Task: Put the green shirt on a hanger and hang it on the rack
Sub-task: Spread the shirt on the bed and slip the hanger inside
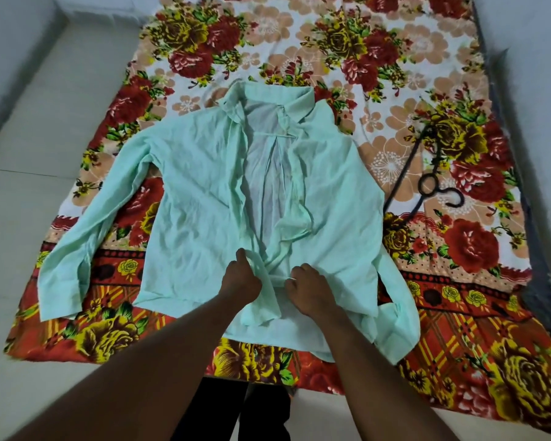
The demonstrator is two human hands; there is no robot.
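Observation:
The pale green shirt lies spread flat on a flowered bedsheet, collar away from me, front unbuttoned and open down the middle, sleeves out to both sides. My left hand pinches the left front edge near the hem. My right hand grips the right front edge close beside it. A dark hanger lies on the sheet to the right of the shirt, its hook towards the right. No rack is in view.
The sheet covers a mattress on a pale tiled floor. White walls rise at the left and right edges. My dark trousers show at the bottom between my arms.

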